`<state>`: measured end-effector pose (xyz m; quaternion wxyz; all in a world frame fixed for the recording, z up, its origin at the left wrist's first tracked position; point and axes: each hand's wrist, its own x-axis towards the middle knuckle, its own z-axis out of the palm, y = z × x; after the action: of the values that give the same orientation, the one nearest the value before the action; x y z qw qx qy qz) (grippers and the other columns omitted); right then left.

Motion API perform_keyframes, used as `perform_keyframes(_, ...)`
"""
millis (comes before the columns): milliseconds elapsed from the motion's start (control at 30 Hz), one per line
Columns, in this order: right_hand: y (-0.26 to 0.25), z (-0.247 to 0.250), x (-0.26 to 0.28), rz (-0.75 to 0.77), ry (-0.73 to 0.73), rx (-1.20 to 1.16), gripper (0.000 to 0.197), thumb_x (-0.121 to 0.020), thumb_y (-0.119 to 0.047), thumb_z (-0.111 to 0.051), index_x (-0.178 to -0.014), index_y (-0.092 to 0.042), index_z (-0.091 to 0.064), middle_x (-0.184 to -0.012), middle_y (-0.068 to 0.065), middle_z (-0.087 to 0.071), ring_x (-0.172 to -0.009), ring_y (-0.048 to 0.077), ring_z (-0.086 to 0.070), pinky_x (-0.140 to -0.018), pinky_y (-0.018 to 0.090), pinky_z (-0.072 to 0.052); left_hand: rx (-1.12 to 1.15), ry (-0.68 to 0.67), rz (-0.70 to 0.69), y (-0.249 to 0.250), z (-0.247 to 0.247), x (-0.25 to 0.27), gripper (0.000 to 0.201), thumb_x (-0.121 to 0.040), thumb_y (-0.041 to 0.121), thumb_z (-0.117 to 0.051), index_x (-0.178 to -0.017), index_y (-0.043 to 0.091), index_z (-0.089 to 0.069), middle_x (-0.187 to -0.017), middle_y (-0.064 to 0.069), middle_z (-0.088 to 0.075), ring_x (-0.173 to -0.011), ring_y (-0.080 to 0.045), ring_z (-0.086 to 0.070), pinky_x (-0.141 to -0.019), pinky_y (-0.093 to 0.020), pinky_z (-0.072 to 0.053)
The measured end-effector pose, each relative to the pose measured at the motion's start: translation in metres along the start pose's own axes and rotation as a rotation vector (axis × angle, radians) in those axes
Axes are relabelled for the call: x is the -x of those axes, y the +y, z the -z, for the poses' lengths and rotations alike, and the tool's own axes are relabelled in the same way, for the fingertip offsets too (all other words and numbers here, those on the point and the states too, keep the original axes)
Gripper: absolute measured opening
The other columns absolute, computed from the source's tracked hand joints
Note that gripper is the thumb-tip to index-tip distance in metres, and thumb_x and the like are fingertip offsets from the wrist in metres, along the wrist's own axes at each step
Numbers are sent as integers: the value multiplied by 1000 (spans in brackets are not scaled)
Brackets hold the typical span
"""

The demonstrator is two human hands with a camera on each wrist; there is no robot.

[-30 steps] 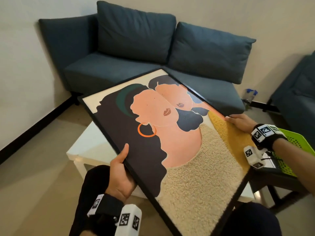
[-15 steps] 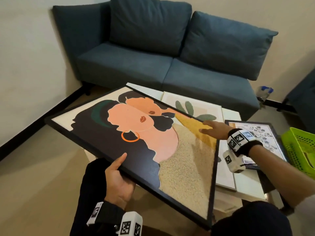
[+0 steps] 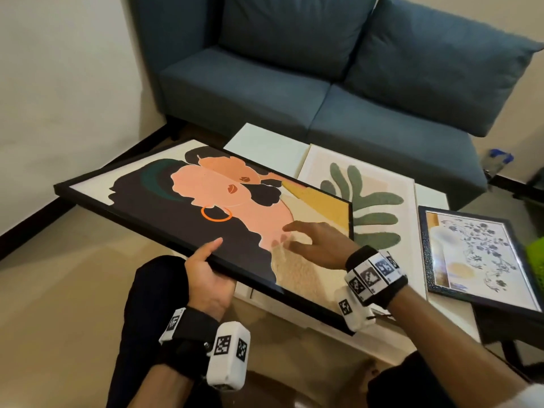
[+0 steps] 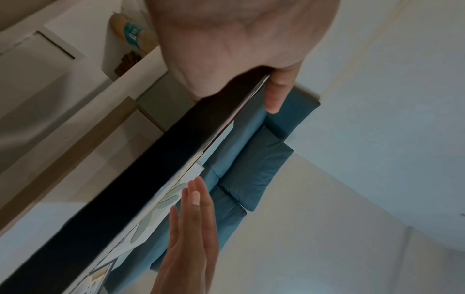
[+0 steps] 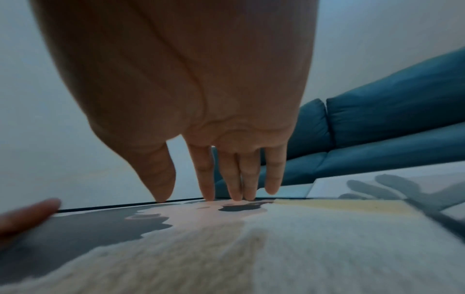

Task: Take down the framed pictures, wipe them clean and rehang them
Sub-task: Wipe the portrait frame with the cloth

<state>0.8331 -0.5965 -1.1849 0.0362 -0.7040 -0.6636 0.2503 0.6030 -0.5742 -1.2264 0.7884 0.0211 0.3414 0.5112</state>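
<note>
A large black-framed picture of two faces [image 3: 188,207] lies nearly flat, its right end over the white coffee table [image 3: 265,142]. My left hand [image 3: 206,272] grips the frame's near edge [image 4: 176,159], thumb on top. My right hand [image 3: 312,242] hovers over the glass with fingers [image 5: 234,179] straight and spread, holding nothing. A white-framed leaf picture [image 3: 374,201] lies on the table, partly under the big frame. A dark-framed floral picture [image 3: 477,254] lies at the table's right end.
A blue sofa [image 3: 323,78] stands behind the table. A green basket [image 3: 535,248] shows at the right edge. A wall with dark skirting runs along the left. My knees are below the frame.
The big frame has been lowered flatter toward the table. My right hand left the frame's far right edge and moved over the middle of the glass.
</note>
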Motion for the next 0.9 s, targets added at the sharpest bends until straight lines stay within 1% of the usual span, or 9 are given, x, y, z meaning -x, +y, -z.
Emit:
perform_keyframes(133, -17, -2, 14, 17, -74, 21, 46, -101, -52, -49, -141, -30, -54, -146, -7, -56, -129, 19, -55, -110, 41, -42, 8, 27, -30, 2, 0, -9, 26, -100, 7, -55, -120, 6, -71, -130, -18, -73, -115, -35, -73, -107, -50, -52)
perform_keyframes(267, -12, -4, 44, -1, -51, 14, 45, -101, -50, -51, -141, -31, -54, -144, -8, -58, -126, 16, -56, -108, 38, -44, 4, -26, 63, 2, -8, -3, 50, -106, 11, -47, -73, 7, -84, -96, -15, -81, -79, -28, -81, -68, -37, -65)
perform_keyframes(367, 6, -10, 73, -41, 23, -33, 43, -100, -44, -54, -140, -31, -54, -142, -8, -59, -125, 15, -57, -106, 38, -45, -8, -28, 148, 1, -7, -2, 33, -97, 19, -55, -109, 2, -80, -117, -16, -78, -97, -30, -79, -78, -41, -63)
perform_keyframes(433, 17, -14, 89, -36, 97, -90, 41, -98, -39, -56, -138, -29, -55, -141, -8, -59, -122, 14, -58, -105, 37, -47, -26, -14, 214, -4, -4, -5, 59, -83, 23, -64, -140, 5, -64, -139, -15, -68, -126, -32, -68, -97, -44, -55)
perform_keyframes(500, 25, -20, 102, -43, 181, -128, 39, -99, -37, -56, -136, -27, -57, -141, -6, -59, -120, 15, -59, -103, 36, -48, -4, -9, 183, -13, -4, -8, 61, -87, 20, -64, -146, 6, -59, -144, -13, -65, -133, -31, -63, -108, -43, -51)
perform_keyframes(633, 42, -33, 125, -104, 357, -141, 41, -101, -46, -51, -133, -23, -63, -143, -2, -59, -127, 14, -56, -108, 42, -44, -45, -23, 202, -38, -12, -11, 31, -103, 18, -53, -114, 1, -76, -116, -14, -78, -99, -27, -79, -104, -40, -53)
perform_keyframes(767, 66, -45, 146, -206, 476, -168, 43, -100, -53, -47, -132, -29, -63, -144, -6, -57, -135, 7, -48, -114, 47, -37, -86, -62, 269, -59, -27, -2, 41, -104, 18, -52, -81, 4, -83, -101, -12, -81, -80, -23, -81, -92, -36, -54)
perform_keyframes(867, 83, -54, 157, -286, 546, -208, 41, -98, -54, -47, -128, -33, -64, -146, -7, -56, -137, 6, -46, -115, 50, -36, -129, -156, 379, -68, -34, -2, 24, -72, 18, -78, -87, 0, -83, -96, -10, -81, -79, -23, -81, -77, -35, -55)
perform_keyframes(900, 86, -55, 159, -310, 571, -231, 36, -98, -50, -51, -126, -32, -66, -145, -6, -56, -137, 6, -47, -114, 50, -37, -122, -184, 412, -71, -32, -3, 45, -55, 16, -89, -96, -1, -83, -102, -11, -81, -83, -24, -81, -77, -37, -59)
